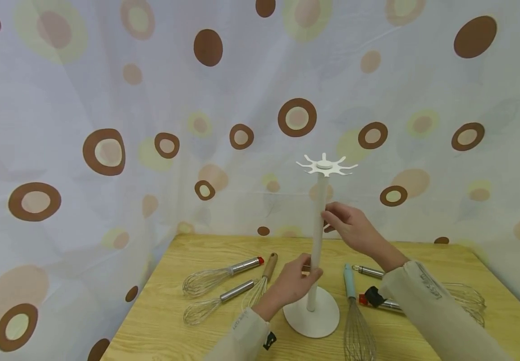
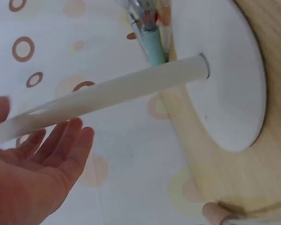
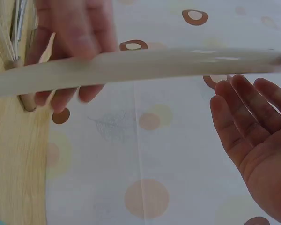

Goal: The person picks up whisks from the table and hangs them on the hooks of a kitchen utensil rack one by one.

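Note:
A white utensil stand (image 1: pixel 318 230) with a round base and a ring of flat hooks on top stands upright on the table. My left hand (image 1: pixel 290 282) holds the pole low down, thumb across its near side and fingers behind it. Higher up, my right hand (image 1: pixel 353 229) holds the same pole from the right, thumb tip against it. In the left wrist view the pole passes between the thumb and loosely bent fingers (image 2: pixel 72 145). The right wrist view shows both hands about the pole (image 3: pixel 154 65).
Left of the base lie several whisks, among them a steel-handled one (image 1: pixel 217 301) and a wooden-handled one (image 1: pixel 270 265). A blue-handled whisk (image 1: pixel 350 286) lies just right of the base. More whisks (image 1: pixel 465 296) lie partly under the right forearm. Behind the table (image 1: pixel 152 321) hangs a dotted curtain (image 1: pixel 251 90).

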`<control>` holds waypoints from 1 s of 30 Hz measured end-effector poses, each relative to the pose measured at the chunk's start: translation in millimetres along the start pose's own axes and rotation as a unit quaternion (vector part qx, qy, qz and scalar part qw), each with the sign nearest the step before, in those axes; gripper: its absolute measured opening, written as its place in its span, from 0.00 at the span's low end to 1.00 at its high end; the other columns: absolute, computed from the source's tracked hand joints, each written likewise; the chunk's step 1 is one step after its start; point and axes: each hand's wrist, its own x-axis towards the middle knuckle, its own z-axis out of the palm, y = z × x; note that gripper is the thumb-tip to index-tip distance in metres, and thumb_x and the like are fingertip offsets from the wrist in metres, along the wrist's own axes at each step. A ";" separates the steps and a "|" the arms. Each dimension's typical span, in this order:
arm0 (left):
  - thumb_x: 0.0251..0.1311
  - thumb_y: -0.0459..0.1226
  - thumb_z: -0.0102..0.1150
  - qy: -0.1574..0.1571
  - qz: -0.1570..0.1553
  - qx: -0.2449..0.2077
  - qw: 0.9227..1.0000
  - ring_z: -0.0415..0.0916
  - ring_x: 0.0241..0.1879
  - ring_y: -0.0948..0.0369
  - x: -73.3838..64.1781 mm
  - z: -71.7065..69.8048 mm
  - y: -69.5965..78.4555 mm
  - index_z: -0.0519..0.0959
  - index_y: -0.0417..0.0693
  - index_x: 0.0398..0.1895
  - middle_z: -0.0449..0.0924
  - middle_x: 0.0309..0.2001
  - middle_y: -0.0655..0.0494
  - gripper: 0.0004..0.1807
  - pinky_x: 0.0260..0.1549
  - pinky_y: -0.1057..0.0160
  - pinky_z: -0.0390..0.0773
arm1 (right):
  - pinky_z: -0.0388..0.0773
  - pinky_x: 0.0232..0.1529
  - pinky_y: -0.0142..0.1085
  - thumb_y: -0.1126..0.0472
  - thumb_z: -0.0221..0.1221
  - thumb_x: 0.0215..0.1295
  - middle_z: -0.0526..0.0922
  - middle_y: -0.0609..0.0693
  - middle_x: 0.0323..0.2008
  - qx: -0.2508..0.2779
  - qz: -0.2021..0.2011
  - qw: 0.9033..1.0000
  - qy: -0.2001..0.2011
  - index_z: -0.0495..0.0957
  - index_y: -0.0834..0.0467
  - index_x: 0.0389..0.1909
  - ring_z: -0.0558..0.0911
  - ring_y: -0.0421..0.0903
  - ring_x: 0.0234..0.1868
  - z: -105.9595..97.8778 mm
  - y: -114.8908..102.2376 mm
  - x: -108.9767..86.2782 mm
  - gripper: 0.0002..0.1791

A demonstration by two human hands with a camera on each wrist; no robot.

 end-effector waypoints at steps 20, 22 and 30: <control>0.69 0.36 0.49 0.190 0.148 -0.104 0.965 0.71 0.58 0.55 23.7 -96.1 103.7 0.69 0.42 0.64 0.70 0.62 0.48 0.21 0.52 0.54 0.72 | 0.77 0.39 0.44 0.56 0.53 0.70 0.80 0.55 0.44 -0.151 0.084 0.984 -0.045 0.72 0.63 0.56 0.79 0.52 0.43 -36.8 85.1 -73.5 0.19; 0.68 0.33 0.50 0.202 0.167 -0.116 0.958 0.71 0.57 0.53 22.7 -100.4 120.5 0.69 0.38 0.63 0.71 0.60 0.45 0.21 0.51 0.55 0.73 | 0.77 0.40 0.45 0.57 0.54 0.70 0.80 0.56 0.44 -0.158 0.085 0.982 -0.056 0.71 0.64 0.56 0.79 0.53 0.44 -38.2 91.1 -81.0 0.19; 0.66 0.29 0.52 0.217 0.212 -0.147 0.942 0.75 0.52 0.48 29.3 -108.9 156.5 0.69 0.32 0.60 0.75 0.53 0.37 0.20 0.46 0.64 0.76 | 0.77 0.38 0.42 0.53 0.57 0.67 0.80 0.52 0.43 -0.171 0.121 0.971 -0.113 0.71 0.64 0.57 0.80 0.51 0.43 -44.2 116.1 -106.4 0.24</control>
